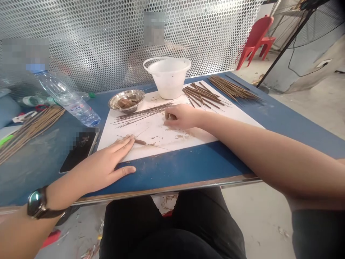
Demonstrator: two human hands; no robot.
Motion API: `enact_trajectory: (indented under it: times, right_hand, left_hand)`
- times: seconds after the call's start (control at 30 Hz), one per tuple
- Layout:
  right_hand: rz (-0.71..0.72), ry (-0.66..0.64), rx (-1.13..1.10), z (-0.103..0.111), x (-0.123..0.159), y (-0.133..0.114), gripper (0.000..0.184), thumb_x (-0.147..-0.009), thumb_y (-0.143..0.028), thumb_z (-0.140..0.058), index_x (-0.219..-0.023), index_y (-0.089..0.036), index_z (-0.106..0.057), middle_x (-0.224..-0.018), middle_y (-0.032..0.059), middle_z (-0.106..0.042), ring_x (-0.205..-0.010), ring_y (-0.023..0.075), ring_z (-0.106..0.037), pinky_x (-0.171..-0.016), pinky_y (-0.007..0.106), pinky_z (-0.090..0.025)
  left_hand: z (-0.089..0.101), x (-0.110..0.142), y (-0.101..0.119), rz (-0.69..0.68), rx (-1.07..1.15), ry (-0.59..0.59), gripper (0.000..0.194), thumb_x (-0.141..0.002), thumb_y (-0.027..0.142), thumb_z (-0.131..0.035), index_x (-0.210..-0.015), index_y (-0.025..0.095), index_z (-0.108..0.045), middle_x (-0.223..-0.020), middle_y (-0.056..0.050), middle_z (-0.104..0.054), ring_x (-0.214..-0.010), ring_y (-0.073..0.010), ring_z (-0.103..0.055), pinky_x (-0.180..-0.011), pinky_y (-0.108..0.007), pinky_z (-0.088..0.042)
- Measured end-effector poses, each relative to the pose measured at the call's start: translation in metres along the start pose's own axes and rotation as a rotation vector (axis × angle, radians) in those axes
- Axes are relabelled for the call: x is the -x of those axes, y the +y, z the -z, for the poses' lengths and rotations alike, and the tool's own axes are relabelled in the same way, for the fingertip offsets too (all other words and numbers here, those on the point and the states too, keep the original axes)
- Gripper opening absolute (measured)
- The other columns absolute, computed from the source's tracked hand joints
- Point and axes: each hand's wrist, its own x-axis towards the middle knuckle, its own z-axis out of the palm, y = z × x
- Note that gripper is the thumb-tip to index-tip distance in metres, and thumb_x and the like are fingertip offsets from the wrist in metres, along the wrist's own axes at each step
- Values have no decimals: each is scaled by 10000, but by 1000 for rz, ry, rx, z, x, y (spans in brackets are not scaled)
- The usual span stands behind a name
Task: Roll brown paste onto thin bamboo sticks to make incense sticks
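Note:
My left hand lies flat, fingers stretched out, on the white sheet near its front left corner. From under its fingertips sticks out a thin stick with a lump of brown paste around it. Above the middle of the sheet, my right hand has its fingers curled in; something dark shows inside, too shaded to name. Just behind that hand lies a row of thin bare sticks. A metal bowl holding brown paste stands at the sheet's back left. Thicker brown-coated sticks lie to the right.
A white plastic bucket stands at the back of the blue table. Another stick bundle is at the right. To the left are a leaning water bottle, a phone and long tan sticks. A perforated metal panel rises behind.

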Motion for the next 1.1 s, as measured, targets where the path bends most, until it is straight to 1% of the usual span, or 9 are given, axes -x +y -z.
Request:
enact_trajectory:
  times: [0.1, 0.2, 0.33, 0.53, 0.67, 0.77, 0.9, 1.0, 1.1]
  right_hand:
    - [-4, -7, 8, -1, -2, 0, 192, -991, -375, -679, -1045, -191, -680, -985, 98, -744, -829, 214, -614, -714, 326, -365]
    - [-3, -8, 15, -1, -2, -1, 200, -991, -378, -676, -1056, -189, -680, -991, 100, -744, -840, 220, -617, -716, 329, -365]
    - [-9, -10, 22, 0, 0, -2, 200, -983, -374, -678, -1058, -189, -682, -1024, 112, -742, -854, 225, -619, -720, 330, -368]
    - [18, -2, 25, -1, -1, 2, 222, -992, -402, -664, -1059, -191, -681, -1052, 116, -745, -875, 228, -623, -714, 328, -376]
    - [20, 0, 25, -3, -3, 4, 248, -989, -420, -667, -1082, -190, -686, -1064, 123, -748, -885, 237, -629, -709, 331, -382]
    - [18, -4, 23, -3, -2, 4, 256, -990, -428, -670, -1090, -193, -689, -1081, 127, -752, -886, 240, -635, -709, 334, -381]
    - [12, -10, 26, -1, -1, 2, 251, -984, -416, -685, -1095, -191, -693, -1076, 129, -748, -890, 244, -640, -726, 334, -383]
    - [1, -21, 18, 0, 0, 0, 226, -987, -396, -686, -1083, -190, -688, -1056, 124, -749, -877, 239, -636, -728, 335, -381]
    - [0, -24, 15, 1, 1, -1, 217, -999, -388, -672, -1075, -185, -680, -1044, 120, -749, -865, 231, -627, -725, 333, -381]
  left_hand:
    - [-6, 10, -2, -19, -18, 26, 957, -1017, 790, -485, -1784, 278, -230, -1814, -68, -256, -1632, -398, -355, -1312, -570, -393]
    - [-7, 6, 0, -24, -26, 15, 956, -1031, 788, -451, -1788, 258, -206, -1821, -78, -220, -1647, -389, -324, -1321, -564, -374]
    - [0, -14, 2, -32, -9, -3, 973, -1033, 808, -405, -1791, 237, -189, -1819, -93, -209, -1652, -392, -305, -1329, -559, -353]
    - [10, -50, -5, -26, -15, -98, 1042, -1038, 820, -355, -1794, 154, -91, -1834, -143, -113, -1680, -388, -240, -1343, -521, -307]
    - [10, -60, -5, -41, -23, -82, 1040, -1047, 808, -341, -1792, 132, -77, -1836, -162, -120, -1682, -401, -227, -1341, -518, -304]
    - [8, -51, 0, -52, -39, -58, 1025, -1045, 807, -362, -1797, 165, -87, -1832, -150, -152, -1668, -414, -264, -1330, -537, -327]
    - [6, -25, 6, -51, -67, -30, 1039, -1014, 841, -393, -1795, 193, -169, -1819, -137, -220, -1630, -427, -355, -1311, -559, -376]
    - [5, -6, 7, -38, -84, -27, 1020, -1005, 839, -421, -1789, 220, -219, -1810, -109, -257, -1610, -416, -401, -1289, -554, -426]
    - [4, 4, 4, -50, -84, -24, 996, -1009, 823, -445, -1783, 230, -244, -1803, -95, -282, -1611, -397, -407, -1286, -551, -438]
